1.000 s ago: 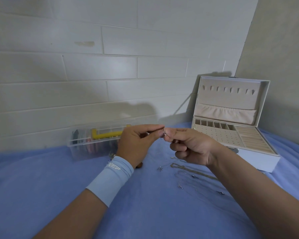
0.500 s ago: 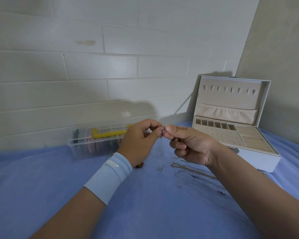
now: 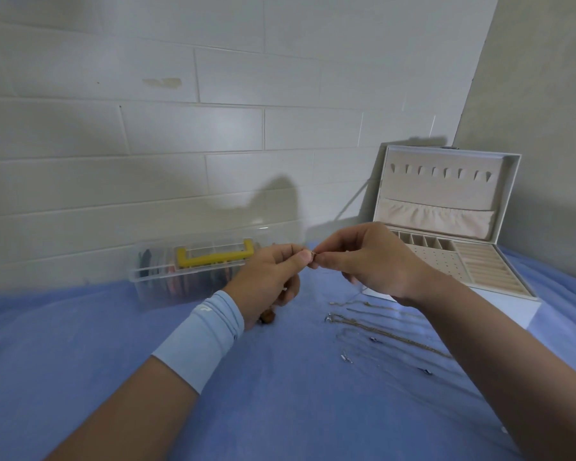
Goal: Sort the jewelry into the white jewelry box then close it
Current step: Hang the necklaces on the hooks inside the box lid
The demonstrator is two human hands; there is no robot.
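Over last second, little change. Left hand [image 3: 266,277] and right hand [image 3: 369,261] stay raised together above cloth, fingertips of both pinching one tiny metallic jewelry piece [image 3: 312,256], too small to identify. Likely still being handled, not yet sorted.

Room:
- White painted brick wall [image 3: 213,128].
- Blue cloth surface [image 3: 280,410].
- White jewelry box [image 3: 446,188] at right rear, lid up, compartments look unfilled.
- Clear plastic organiser with yellow handle [image 3: 167,277] at left rear.
- Thin metal chains [image 3: 379,331] on cloth under right forearm.

Bare forearms, light blue wristband [image 3: 203,334] on left wrist, small white logo
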